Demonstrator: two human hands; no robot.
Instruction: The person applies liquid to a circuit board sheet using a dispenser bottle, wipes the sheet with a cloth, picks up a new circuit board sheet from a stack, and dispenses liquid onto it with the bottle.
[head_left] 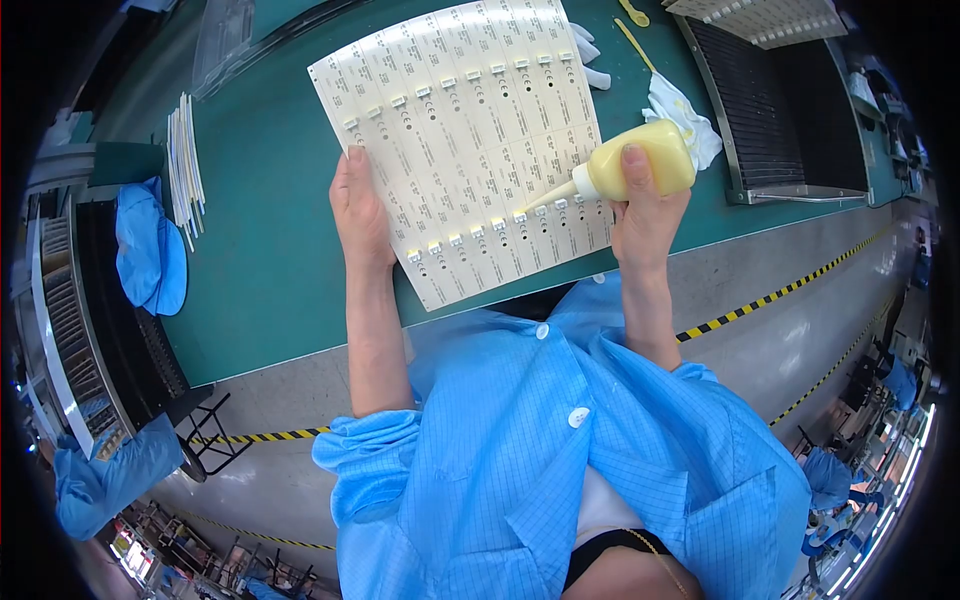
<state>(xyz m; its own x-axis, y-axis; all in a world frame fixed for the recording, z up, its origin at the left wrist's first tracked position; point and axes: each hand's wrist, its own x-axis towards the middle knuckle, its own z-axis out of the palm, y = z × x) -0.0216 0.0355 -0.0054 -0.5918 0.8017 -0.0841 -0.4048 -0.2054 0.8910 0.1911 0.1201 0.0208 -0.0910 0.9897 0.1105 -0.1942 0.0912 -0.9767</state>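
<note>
My left hand [362, 208] grips the left edge of a large white circuit board panel [470, 160], its thumb lying on the face. The panel is tilted over the bench and carries printed text, CE marks and two rows of small white connectors. Closed around a yellow squeeze bottle [655, 160] is my right hand [645, 215], close to the panel's right edge. The bottle lies nearly sideways, and its thin nozzle [550, 196] points left at the lower connector row. Whether the nozzle tip touches a connector I cannot tell.
The green bench [260, 260] holds a stack of thin white strips [185, 170] and a blue cap [150, 245] on the left. A yellow-stained white cloth [682, 118] lies at the right, beside a black slotted rack [780, 110]. Another slotted rack [125, 300] stands at far left.
</note>
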